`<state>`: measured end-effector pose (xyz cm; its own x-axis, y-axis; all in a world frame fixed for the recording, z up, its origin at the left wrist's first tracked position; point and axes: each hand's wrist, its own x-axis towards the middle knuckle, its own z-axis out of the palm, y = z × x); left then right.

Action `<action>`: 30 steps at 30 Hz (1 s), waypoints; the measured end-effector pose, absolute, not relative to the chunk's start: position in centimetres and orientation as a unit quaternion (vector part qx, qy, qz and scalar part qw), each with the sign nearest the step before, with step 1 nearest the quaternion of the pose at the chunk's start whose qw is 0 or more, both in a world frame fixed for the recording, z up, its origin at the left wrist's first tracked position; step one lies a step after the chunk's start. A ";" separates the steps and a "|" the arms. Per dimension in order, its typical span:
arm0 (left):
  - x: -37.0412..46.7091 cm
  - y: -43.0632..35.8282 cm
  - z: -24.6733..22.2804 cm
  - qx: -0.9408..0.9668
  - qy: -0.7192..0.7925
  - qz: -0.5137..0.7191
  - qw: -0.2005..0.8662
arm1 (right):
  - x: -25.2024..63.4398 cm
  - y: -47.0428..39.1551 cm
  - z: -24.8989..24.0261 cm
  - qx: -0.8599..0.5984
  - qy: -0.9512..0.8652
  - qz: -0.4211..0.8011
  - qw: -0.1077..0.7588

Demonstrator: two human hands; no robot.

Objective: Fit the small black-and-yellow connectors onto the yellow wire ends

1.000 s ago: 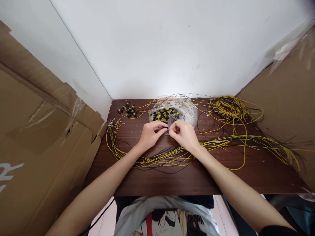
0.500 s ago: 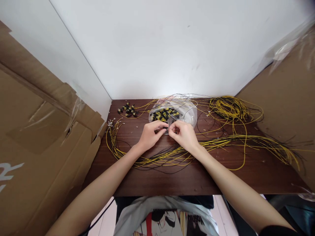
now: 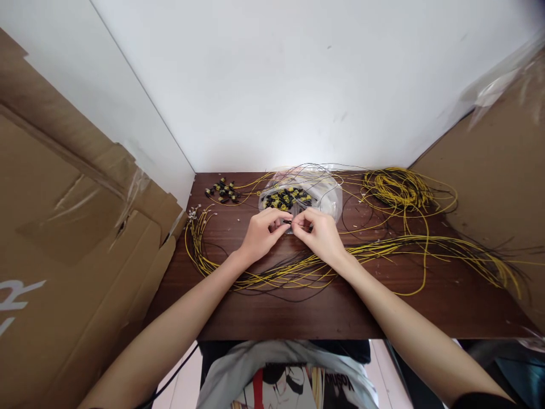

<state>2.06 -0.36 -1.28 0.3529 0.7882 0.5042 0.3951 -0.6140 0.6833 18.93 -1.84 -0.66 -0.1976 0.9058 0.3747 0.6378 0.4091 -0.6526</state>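
Pinching a small black part (image 3: 286, 221) between thumb and fingertips, the left hand (image 3: 261, 233) was nearly closed. The right hand (image 3: 321, 233) was just beside it, its thumb and forefinger drawn together on what looked like a thin wire (image 3: 298, 223); the fingers hid the tip, so whether part and wire were joined could not be told. This one piece, at least, seemed to be mid-work, held over the bench (image 3: 298, 321) just in front of the clear plastic bag (image 3: 332, 199).

As for what was done, the small cluster of black-and-yellow connectors (image 3: 222, 191) at the far left of the bench looked like the finished share, since yellow wires appeared to run from it toward the wire coil (image 3: 398, 190) at the far right. That was a judgement, as the joints were too small to make out.

Much more seemed to be left. A larger heap of black-and-yellow pieces (image 3: 286, 199) lay in the mouth of the bag, apparently loose. The long wire bundle (image 3: 276, 279) curved across the bench beneath the forearms, with small white ends (image 3: 193, 213) at its left and no black-and-yellow piece visible on them. By that reckoning, the work looked well short of complete.
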 end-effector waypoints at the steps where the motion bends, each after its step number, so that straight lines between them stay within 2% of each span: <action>1: 2.1 -0.4 -1.3 0.790 0.375 0.428 0.229 | 18.9 -1.9 -0.6 -0.513 -0.752 0.182 0.371; 15: 2.1 -0.6 -1.4 0.816 0.370 0.408 0.176 | 18.8 -2.0 -0.5 -0.517 -0.756 0.188 0.354; 30: 2.2 -0.3 -1.3 0.760 0.397 0.444 0.260 | 18.8 -1.9 -0.3 -0.490 -0.728 0.222 0.425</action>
<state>2.22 -0.34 -1.34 0.2896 0.8350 0.4680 0.3728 -0.5487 0.7483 18.84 -1.91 -0.34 -0.1594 0.9016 0.4021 0.5249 0.4224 -0.7390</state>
